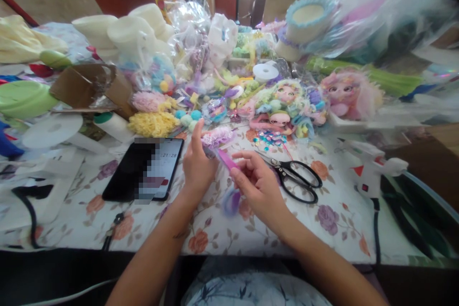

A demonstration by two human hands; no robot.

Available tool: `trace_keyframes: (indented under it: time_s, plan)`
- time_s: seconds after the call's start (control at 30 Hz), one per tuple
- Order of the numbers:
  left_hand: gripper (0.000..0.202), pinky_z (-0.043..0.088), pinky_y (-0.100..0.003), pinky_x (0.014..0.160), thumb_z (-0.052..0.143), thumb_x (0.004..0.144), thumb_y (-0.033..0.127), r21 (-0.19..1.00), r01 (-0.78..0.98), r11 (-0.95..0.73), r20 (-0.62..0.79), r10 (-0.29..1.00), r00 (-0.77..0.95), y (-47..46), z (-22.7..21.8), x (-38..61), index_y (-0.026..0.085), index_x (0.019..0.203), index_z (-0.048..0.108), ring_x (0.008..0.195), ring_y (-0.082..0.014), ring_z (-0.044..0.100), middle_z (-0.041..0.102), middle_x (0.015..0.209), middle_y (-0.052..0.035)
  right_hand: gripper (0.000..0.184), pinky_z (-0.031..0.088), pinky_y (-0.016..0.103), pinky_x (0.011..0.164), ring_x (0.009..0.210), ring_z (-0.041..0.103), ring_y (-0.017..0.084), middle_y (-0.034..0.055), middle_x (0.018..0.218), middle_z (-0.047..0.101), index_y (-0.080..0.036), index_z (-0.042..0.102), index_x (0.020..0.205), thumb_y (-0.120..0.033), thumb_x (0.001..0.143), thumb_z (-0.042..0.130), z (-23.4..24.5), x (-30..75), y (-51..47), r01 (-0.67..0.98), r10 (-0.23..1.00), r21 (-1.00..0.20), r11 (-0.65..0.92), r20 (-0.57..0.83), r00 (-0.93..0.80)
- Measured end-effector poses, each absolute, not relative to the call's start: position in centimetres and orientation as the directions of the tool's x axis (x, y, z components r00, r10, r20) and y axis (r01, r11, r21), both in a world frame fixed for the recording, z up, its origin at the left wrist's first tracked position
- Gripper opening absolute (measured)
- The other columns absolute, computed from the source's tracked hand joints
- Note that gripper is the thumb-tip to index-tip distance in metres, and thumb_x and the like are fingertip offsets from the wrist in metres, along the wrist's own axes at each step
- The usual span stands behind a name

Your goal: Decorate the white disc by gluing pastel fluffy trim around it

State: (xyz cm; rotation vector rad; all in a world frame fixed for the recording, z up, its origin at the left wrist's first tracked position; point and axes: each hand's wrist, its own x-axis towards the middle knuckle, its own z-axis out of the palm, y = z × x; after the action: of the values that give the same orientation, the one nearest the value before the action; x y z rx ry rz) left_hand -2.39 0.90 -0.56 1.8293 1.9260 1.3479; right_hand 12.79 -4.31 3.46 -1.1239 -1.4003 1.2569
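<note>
Here's the left hand (pixel 201 165), 1 digit raised, the others mostly hidden but seemingly closed on a frilly lilac fabric piece (pixel 217 137) at the front middle of the table. And the right hand (pixel 257 175) has thumb and fingertips pinching a shiny bright-purple ribbon strip (pixel 226 158) that slants between the 2 hands! A fuzzy blue-violet tail (pixel 230 203) dangles below, blurred. Steady tension looks wise here: pinch the strip flat, keep it untwisted, anchor the frill without crushing it.

Now the surroundings: long-bladed scissors with black loop handles (pixel 300 179) lie just beside the right hand, points towards the work, so mind those knuckles. Loose shiny blue sequins (pixel 268 139) sit beyond, easily scattered. A dark flat smartphone (pixel 120 172) hems in the left, a white plastic glue gun (pixel 373 172) stands well apart at right, and heaped doll trimmings crowd the back
</note>
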Motion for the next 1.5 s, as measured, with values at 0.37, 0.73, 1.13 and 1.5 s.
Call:
trace_keyframes:
  time_s: [0.37,0.73,1.13,1.5]
  plan:
    - [0.088,0.055,-0.036,0.088,0.076,0.074,0.042,0.735,0.639,-0.226,0.503,0.814,-0.290,1.3,0.0,-3.3,0.023,0.150,0.033,0.104,-0.0253,0.066,0.066,0.122,-0.0111,0.030,0.034,0.026,0.046,0.048,0.046,0.012,-0.0050,0.056,0.052,-0.023,0.067,0.104,-0.048,0.097,0.052,7.7,23.1,-4.5,0.554,0.941,-0.831,0.051,-0.147,-0.306]
    - [0.092,0.053,-0.040,0.091,0.077,0.069,0.030,0.702,0.696,-0.153,0.462,0.841,-0.281,0.6,0.0,-2.1,0.027,0.149,0.034,0.108,-0.0276,0.065,0.067,0.121,-0.0085,0.022,0.050,0.038,0.085,0.098,0.064,0.026,0.0107,0.103,0.066,-0.021,0.049,0.100,-0.029,0.087,0.064,2.5,13.5,-3.2,0.549,0.932,-0.754,0.360,0.321,-0.169]
    - [0.087,0.054,-0.039,0.090,0.075,0.072,0.033,0.683,0.709,-0.176,0.498,0.822,-0.276,0.8,0.4,-2.4,0.024,0.149,0.035,0.109,-0.0281,0.066,0.067,0.123,-0.0103,0.036,0.045,0.030,0.068,0.078,0.059,0.019,0.0052,0.095,0.063,-0.020,0.047,0.125,-0.013,0.089,0.048,2.1,12.0,-3.1,0.563,0.914,-0.720,0.405,0.328,-0.238]
    - [0.082,0.055,-0.040,0.089,0.074,0.073,0.039,0.667,0.725,-0.174,0.457,0.863,-0.214,0.8,0.1,-2.4,0.026,0.147,0.039,0.106,-0.0293,0.067,0.068,0.121,-0.0097,0.041,0.026,0.035,0.052,0.062,0.046,0.019,0.0081,0.075,0.062,-0.016,0.069,0.114,-0.008,0.095,0.034,5.0,13.6,-3.2,0.804,0.719,-0.040,0.593,0.475,-0.507]
